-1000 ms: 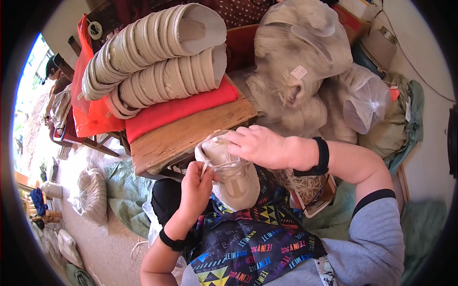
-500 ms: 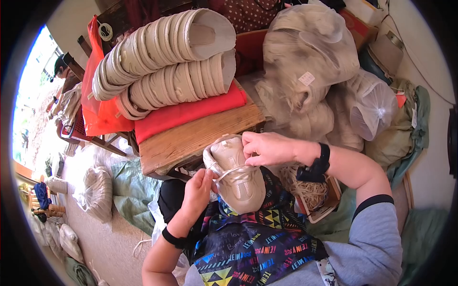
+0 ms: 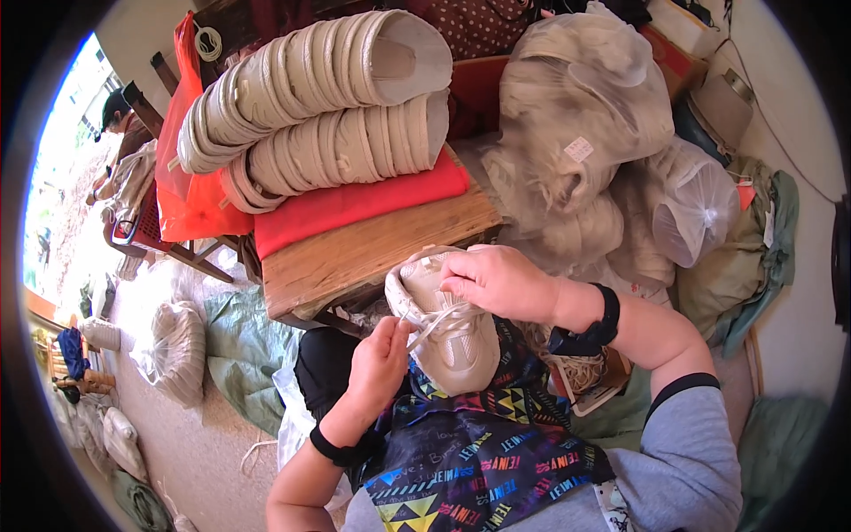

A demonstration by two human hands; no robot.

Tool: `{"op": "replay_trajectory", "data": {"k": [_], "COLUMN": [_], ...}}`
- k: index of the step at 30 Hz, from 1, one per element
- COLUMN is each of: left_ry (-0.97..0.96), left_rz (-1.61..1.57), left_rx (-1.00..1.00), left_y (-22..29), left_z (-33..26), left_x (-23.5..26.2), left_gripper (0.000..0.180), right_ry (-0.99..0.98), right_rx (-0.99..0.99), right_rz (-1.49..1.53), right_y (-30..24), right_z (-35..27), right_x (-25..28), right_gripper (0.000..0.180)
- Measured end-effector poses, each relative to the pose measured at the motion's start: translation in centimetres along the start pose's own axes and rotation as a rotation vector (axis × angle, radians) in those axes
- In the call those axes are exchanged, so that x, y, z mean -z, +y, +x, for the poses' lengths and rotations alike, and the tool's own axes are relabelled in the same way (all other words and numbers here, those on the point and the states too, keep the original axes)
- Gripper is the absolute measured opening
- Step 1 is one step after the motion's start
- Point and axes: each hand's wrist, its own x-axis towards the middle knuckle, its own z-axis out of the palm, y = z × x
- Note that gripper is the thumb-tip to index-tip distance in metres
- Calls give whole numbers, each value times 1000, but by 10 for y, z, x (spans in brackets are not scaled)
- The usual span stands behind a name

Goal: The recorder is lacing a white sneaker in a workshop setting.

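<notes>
A beige shoe [image 3: 448, 341] rests on my lap, over a dark apron with bright patterns [image 3: 483, 452]. My right hand [image 3: 496, 282] lies on top of the shoe near its opening, fingers pinched on the lace area. My left hand [image 3: 379, 359] is at the shoe's left side, thumb and fingers pinching a pale shoelace [image 3: 418, 326] that runs to the eyelets. Both wrists wear dark bands.
A low wooden table [image 3: 372, 253] stands just beyond, with a red cloth [image 3: 355, 204] and two nested rows of beige shoes [image 3: 310, 106]. Clear bags stuffed with shoes [image 3: 576, 133] pile at the right. An orange bag [image 3: 191, 191] and more sacks [image 3: 177, 350] lie left.
The shoe has come lower and closer on my lap. My left hand has drawn the lace out to the left while my right hand stays on top.
</notes>
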Motion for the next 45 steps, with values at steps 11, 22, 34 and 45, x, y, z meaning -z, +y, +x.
{"op": "replay_trajectory", "data": {"k": [11, 22, 34, 45], "left_ry": [-112, -246, -35, 56], "left_rz": [-310, -430, 683, 124], "left_rx": [60, 169, -825, -544], "left_y": [-7, 6, 32, 6], "left_z": [15, 29, 44, 35], "left_x": [-6, 1, 42, 10], "left_gripper": [33, 35, 28, 10], "right_ry": [193, 118, 280, 210], "right_rx": [261, 160, 46, 131], "right_rz": [-521, -726, -332, -230], "right_y": [-1, -5, 4, -4], "right_z": [-1, -5, -9, -1], "right_x": [-20, -40, -61, -47], "right_gripper": [8, 10, 11, 19]}}
